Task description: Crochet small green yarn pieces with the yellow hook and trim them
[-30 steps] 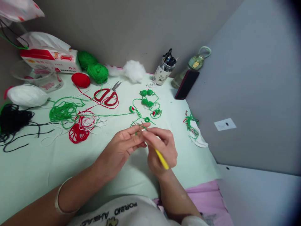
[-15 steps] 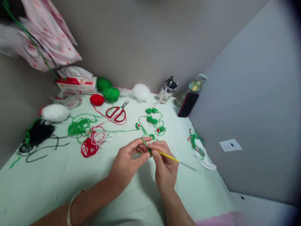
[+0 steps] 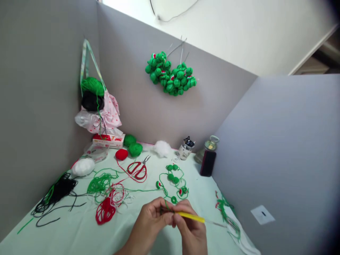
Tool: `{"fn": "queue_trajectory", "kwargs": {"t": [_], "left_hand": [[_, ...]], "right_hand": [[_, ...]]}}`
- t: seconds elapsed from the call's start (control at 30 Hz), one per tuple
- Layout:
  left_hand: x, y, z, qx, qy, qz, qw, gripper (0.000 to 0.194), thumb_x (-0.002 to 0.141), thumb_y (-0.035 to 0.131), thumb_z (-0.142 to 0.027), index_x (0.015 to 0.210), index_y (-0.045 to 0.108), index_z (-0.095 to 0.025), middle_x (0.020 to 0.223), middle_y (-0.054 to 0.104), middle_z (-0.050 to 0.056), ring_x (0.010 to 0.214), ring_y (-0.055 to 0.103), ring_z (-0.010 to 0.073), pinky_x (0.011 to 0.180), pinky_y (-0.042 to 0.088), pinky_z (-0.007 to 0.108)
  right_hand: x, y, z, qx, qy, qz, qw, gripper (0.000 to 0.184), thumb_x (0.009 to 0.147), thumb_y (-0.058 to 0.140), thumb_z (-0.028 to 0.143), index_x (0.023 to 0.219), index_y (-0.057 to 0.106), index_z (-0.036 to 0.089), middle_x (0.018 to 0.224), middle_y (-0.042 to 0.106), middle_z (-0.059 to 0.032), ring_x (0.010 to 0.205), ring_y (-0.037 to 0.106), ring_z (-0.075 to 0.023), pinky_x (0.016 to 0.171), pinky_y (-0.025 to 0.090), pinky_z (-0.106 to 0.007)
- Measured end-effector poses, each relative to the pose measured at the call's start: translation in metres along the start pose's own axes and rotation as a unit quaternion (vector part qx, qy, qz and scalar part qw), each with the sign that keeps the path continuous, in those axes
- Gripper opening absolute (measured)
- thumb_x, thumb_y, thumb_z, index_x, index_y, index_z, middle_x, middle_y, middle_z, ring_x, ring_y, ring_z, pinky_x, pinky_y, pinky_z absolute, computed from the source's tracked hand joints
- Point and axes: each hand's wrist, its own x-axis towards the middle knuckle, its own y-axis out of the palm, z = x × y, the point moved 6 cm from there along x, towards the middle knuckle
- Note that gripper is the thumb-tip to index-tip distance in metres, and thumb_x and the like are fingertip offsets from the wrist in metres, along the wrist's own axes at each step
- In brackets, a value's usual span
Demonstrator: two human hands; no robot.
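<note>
At the near middle of the table, my left hand (image 3: 151, 222) pinches a strand of green yarn (image 3: 166, 204), with the worked part mostly hidden by fingers. A yellow-handled crochet hook (image 3: 190, 216) lies in the closed fingers of my right hand (image 3: 193, 233); its metal shaft points right, and its other end is hidden where both hands meet. Just beyond my fingertips sits a small green ring (image 3: 174, 199). Past it are several small green crocheted balls (image 3: 173, 178) with loose tails, some with red and white on them.
Red-handled scissors (image 3: 139, 169), tangled red yarn (image 3: 106, 210), green yarn (image 3: 100, 182) and black yarn (image 3: 60, 189) lie left. White stuffing (image 3: 162, 148), a pen cup (image 3: 185, 150) and a phone (image 3: 208, 163) stand at the back. Green crocheted clusters (image 3: 171, 76) hang on the partition.
The view has tilted upward, bringing the hanging green clusters and bag into sight. The hook has swung from pointing down toward me to lying nearly level, pointing right. Both hands stay together.
</note>
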Motion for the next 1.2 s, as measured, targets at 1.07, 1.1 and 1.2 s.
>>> {"fn": "queue_trajectory", "kwargs": {"t": [1.07,1.1,1.2], "left_hand": [[-0.013,-0.011,-0.022,-0.117,-0.044,-0.012,0.992,0.024,0.072,0.085,-0.028,0.078,0.067,-0.013,0.070,0.062,0.001,0.064,0.058,0.0122,0.073,0.048,0.028],[-0.014,-0.011,-0.021,-0.115,-0.046,-0.013,0.992,0.024,0.072,0.085,-0.028,0.078,0.067,-0.013,0.070,0.063,0.001,0.065,0.057,0.0121,0.073,0.048,0.028],[-0.013,-0.012,-0.017,-0.112,-0.054,-0.020,0.992,0.027,0.071,0.086,-0.029,0.079,0.067,-0.013,0.071,0.063,0.000,0.065,0.056,0.0110,0.073,0.047,0.026]], "right_hand": [[0.005,0.034,0.003,0.110,0.143,0.011,0.984,0.042,0.071,0.086,0.043,0.108,0.075,0.027,0.077,0.060,0.0001,0.065,0.057,-0.0119,0.057,0.044,-0.023],[0.005,0.033,0.002,0.110,0.143,0.012,0.984,0.042,0.070,0.087,0.044,0.108,0.075,0.027,0.077,0.060,0.0003,0.065,0.057,-0.0116,0.057,0.044,-0.023],[0.005,0.030,0.001,0.102,0.138,0.011,0.985,0.043,0.069,0.088,0.044,0.107,0.075,0.028,0.077,0.060,0.0012,0.063,0.057,-0.0106,0.057,0.045,-0.022]]}}
